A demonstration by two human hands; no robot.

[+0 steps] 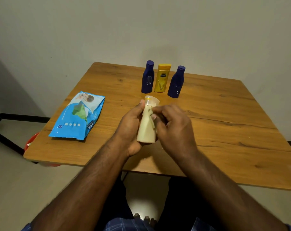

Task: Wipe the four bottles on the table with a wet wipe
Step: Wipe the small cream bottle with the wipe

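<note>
Above the near middle of the table (224, 130), the left hand (130, 124) is gripping a light, smooth, likely slippery cream bottle (146, 129) by its body while the right hand (172, 125) is pinching a soft wet wipe (151, 117) against it.

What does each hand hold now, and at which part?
The left hand grips the cream bottle around its body, thumb near the cap. The right hand pinches a wet wipe against the bottle's side.
</note>
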